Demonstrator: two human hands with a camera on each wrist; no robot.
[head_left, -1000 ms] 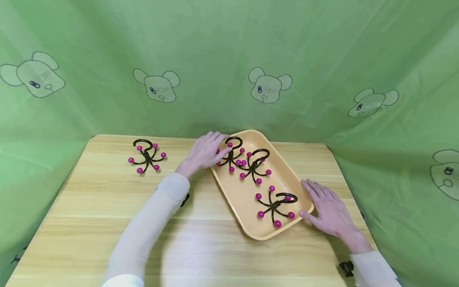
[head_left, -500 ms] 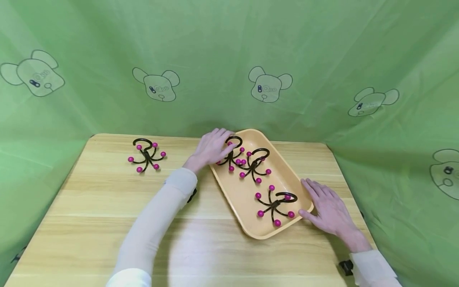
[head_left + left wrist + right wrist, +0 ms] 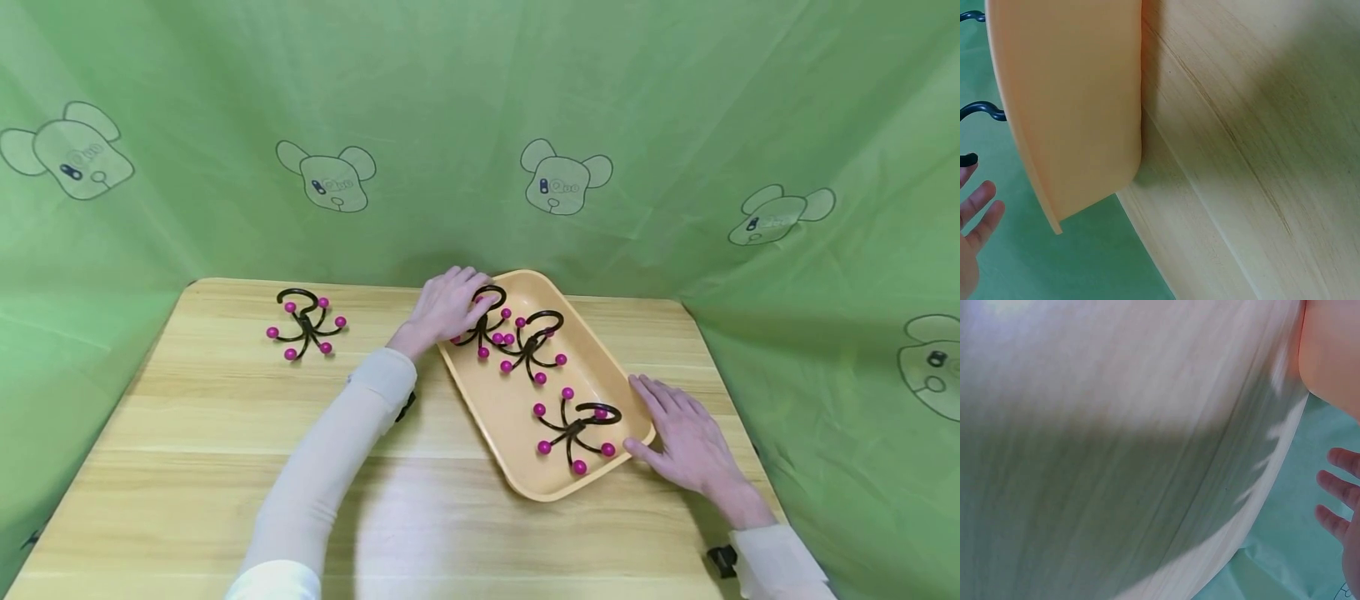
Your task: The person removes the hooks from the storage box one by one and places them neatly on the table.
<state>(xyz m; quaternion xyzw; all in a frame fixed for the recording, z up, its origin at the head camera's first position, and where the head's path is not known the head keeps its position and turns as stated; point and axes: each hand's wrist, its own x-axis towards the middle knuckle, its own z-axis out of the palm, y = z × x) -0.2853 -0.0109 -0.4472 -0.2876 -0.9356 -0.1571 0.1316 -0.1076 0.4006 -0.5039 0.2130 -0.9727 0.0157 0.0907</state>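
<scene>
A peach-coloured plastic tray lies slantwise on the table. In it are three black hooks with curved arms tipped in magenta balls: a far hook, a middle hook and a near hook. My left hand reaches over the tray's far left corner, its thumb overlapping the far hook in the head view. The left wrist view shows its fingers extended beside the tray wall. At the near right corner, my right hand rests with straight fingers along the rim, thumb at the corner.
Another black hook with magenta balls lies on the far left of the wooden table. A green curtain printed with cartoon heads stands behind and beside the table, close to its far edge.
My left hand has moved slightly right and away from me, further over the tray's far left corner. The right hand, tray and hooks have stayed in place.
</scene>
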